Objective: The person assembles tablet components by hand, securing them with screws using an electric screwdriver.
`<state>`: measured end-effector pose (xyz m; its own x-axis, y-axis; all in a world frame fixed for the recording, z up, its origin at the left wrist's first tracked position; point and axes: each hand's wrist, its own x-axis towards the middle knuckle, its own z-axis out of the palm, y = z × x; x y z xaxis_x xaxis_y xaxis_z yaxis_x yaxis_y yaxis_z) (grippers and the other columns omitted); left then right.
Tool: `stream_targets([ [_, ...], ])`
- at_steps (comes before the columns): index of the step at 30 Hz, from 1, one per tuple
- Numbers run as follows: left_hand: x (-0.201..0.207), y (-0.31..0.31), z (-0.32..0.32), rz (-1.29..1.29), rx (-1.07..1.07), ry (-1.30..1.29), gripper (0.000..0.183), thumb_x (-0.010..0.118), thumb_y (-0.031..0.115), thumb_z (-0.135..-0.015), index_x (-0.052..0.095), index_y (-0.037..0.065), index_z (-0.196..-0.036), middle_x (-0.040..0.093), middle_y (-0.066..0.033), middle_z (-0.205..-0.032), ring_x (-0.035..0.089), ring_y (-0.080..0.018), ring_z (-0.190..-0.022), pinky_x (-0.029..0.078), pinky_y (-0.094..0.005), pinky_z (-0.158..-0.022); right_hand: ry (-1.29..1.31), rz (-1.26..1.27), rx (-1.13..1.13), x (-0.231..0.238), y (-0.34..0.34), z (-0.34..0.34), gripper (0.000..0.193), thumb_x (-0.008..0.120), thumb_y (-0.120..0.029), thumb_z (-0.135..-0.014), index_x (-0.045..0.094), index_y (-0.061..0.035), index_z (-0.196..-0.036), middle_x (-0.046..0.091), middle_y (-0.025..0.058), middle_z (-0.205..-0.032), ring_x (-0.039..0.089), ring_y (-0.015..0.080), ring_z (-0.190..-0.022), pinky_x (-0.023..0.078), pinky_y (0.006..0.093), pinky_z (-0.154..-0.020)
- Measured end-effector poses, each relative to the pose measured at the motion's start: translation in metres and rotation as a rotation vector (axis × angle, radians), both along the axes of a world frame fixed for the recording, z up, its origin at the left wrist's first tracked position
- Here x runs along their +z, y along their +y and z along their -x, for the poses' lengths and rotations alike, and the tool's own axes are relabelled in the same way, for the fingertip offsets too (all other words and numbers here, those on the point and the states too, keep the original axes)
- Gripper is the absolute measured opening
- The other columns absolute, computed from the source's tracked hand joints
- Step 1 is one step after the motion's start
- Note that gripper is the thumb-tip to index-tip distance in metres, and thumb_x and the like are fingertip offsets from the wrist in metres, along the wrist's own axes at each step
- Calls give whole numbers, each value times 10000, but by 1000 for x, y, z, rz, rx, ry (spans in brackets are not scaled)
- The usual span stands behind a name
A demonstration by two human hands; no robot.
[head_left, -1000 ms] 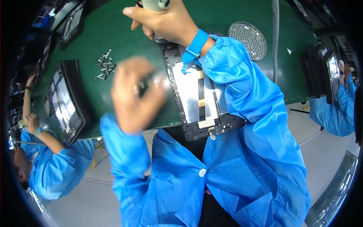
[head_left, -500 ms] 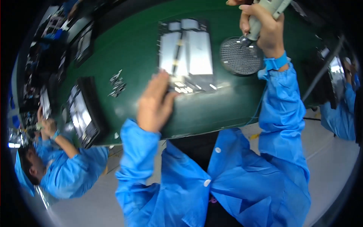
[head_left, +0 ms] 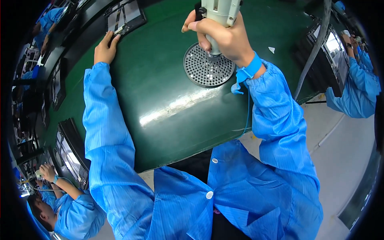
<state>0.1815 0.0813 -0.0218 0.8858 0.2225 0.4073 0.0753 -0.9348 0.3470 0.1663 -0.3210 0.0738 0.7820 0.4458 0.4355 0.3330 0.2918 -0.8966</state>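
Note:
In my right hand [head_left: 226,34] is a pale grey-green electric screwdriver [head_left: 218,12], held upright with fingers wrapped round its body. Its lower end meets a round metal tray full of small holes [head_left: 206,74], and some holes show bright specks. The bit's tip is hidden by the tray's rear part and my fingers. At the far left, my left hand [head_left: 106,49] has its thumb and fingers at the near corner of a flat, dark tablet-like device [head_left: 132,12] with its insides exposed. The device is partly cut off by the picture's top edge.
Both rest on a green table mat [head_left: 160,80]. Right of the tray lies a white scrap [head_left: 271,50], beyond my wrist strap [head_left: 252,68] and its cord. A grey hose [head_left: 312,56] crosses before stacked devices [head_left: 334,52]. Another stack [head_left: 72,152] and a co-worker [head_left: 78,212] are at left.
The tablet-like device has moved away and left, with my left hand at its corner. My right hand keeps the screwdriver, now more upright over the tray. The whole view has shifted.

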Motion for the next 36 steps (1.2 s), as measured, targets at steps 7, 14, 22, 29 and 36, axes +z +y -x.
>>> stream_targets([
  [7,14,-65,69,-230,-52,-293,292,673,265,-951,703,127,-1206,538,-209,-1385,516,-397,-1268,416,-464,-1063,-8,43,-31,-3,5,4,146,690,-121,-823,696,25,-825,583,39,-542,548,101,-438,419,263,-420],
  [14,36,-117,181,-289,-130,-299,86,652,69,-946,697,-4,-944,696,-112,-1042,657,-275,-973,502,-352,-867,131,-15,23,2,2,6,84,636,-55,-866,660,19,-834,583,23,-592,526,88,-446,395,240,-416],
  [22,35,-105,202,90,-33,-310,200,618,105,-996,676,-64,-906,657,-90,-905,593,-130,-703,466,-265,-606,89,-12,12,-4,7,8,108,589,-50,-874,661,23,-839,565,28,-573,514,94,-433,399,241,-415],
  [29,38,-111,202,42,-63,-297,195,631,88,-984,668,-69,-875,656,-99,-914,614,-139,-728,480,-270,-617,78,12,7,-5,9,10,107,588,-49,-876,655,26,-841,564,28,-570,517,92,-435,405,239,-419],
  [36,39,-109,203,8,-66,-279,188,626,75,-983,663,-74,-875,652,-108,-934,641,-153,-744,515,-278,-650,62,11,-12,-8,8,8,110,594,-55,-883,650,23,-831,565,24,-573,519,94,-436,408,240,-420],
])
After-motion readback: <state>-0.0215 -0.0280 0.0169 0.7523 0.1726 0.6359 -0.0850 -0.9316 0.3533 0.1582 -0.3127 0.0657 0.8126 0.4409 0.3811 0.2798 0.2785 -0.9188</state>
